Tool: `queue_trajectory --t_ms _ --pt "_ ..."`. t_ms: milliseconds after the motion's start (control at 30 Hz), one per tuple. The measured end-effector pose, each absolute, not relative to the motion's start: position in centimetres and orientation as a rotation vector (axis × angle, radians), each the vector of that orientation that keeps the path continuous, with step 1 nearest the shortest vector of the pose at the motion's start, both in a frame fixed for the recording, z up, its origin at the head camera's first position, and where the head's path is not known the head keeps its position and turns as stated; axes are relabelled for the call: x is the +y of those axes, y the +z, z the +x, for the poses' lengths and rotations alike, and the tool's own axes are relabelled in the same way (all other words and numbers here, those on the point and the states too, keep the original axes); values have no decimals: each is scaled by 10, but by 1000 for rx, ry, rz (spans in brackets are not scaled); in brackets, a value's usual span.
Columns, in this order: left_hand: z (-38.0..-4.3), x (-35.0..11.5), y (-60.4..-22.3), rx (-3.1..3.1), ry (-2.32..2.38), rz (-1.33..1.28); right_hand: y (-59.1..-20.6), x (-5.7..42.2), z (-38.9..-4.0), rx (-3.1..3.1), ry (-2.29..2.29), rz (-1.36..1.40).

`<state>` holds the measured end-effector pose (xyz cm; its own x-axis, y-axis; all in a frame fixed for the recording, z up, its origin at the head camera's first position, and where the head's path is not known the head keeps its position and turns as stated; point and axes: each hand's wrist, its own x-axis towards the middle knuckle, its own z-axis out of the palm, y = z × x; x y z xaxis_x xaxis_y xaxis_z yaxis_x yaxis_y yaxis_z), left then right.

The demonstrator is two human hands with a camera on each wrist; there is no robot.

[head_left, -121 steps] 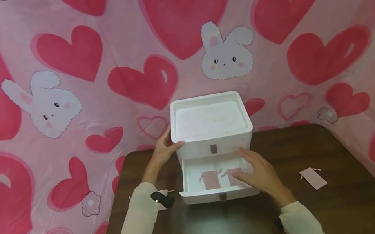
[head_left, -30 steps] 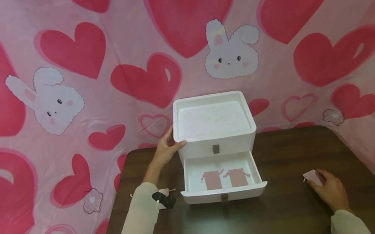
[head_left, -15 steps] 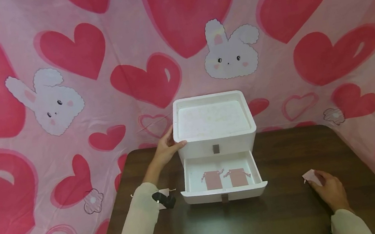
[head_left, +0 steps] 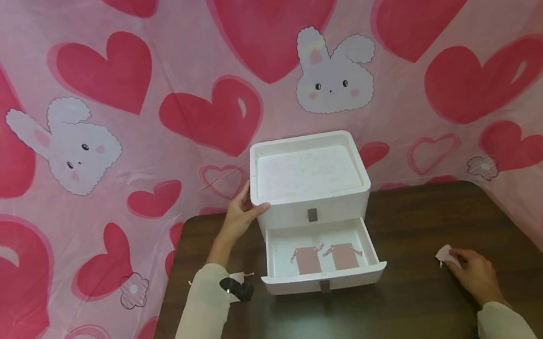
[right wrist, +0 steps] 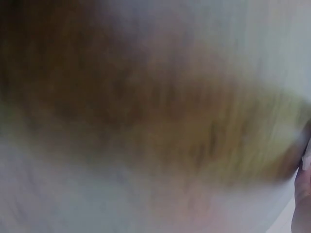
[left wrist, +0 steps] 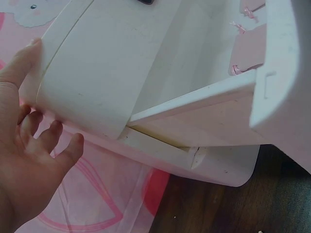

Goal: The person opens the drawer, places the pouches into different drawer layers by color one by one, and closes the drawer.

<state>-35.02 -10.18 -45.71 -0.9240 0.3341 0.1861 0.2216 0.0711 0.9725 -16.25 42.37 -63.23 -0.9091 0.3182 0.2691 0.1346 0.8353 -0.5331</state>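
A white two-drawer storage box (head_left: 310, 173) stands at the table's middle, its lower drawer (head_left: 283, 255) pulled out. Two dusty-pink drawstring pouches lie in that drawer, a left pouch (head_left: 308, 261) and a right pouch (head_left: 345, 257). My left hand (head_left: 240, 217) holds the box's front left corner, thumb over the edge and fingers against the side; the left wrist view shows those fingers (left wrist: 70, 150) bent. At the right, my right hand (head_left: 476, 274) pinches a pale pink drawstring pouch (head_left: 446, 255) just above the table or touching it. The right wrist view is mostly blurred.
Another pale pouch (head_left: 237, 280) lies left of the box, partly hidden by my left sleeve (head_left: 196, 322) and its black wrist camera (head_left: 237, 289). The dark wooden table (head_left: 343, 326) backs onto a pink heart-and-rabbit cloth (head_left: 178, 50).
My right hand has left the open drawer's right side and taken the pale pink pouch at the right. Lately that pouch shifts slightly left and bends. My left hand stays on the box.
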Motion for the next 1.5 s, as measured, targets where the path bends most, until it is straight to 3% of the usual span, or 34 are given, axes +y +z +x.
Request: queue_trajectory --t_ms 1100,1500 --pt "-351 -103 -458 2251 1980 538 -616 410 -165 -2550 699 -252" --pt "-352 -102 -459 2252 1991 562 -570 384 -178 -2283 666 -19"
